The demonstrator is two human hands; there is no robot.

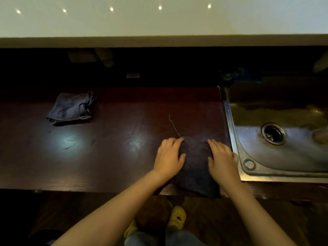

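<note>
While I flatten the dark cloth [195, 162] on the bench [106, 157], my left hand [168, 157] lies on its left edge and my right hand [222, 157] on its right edge; both have fingers stretched nearly straight, palms down; neither grips anything, they only press. I judge that this spread pins the fabric from both sides, so a fold can set without the layers sliding. The cloth sits at the near edge of the bench, its near corner hanging slightly over, just beside the rim of the sink [232, 139]; a loose thread [173, 125] trails from its far edge towards the wall. Well apart, at the far left, a folded grey-blue cloth [71, 108] lies by itself; probably set aside as finished, away from my working spot.
</note>
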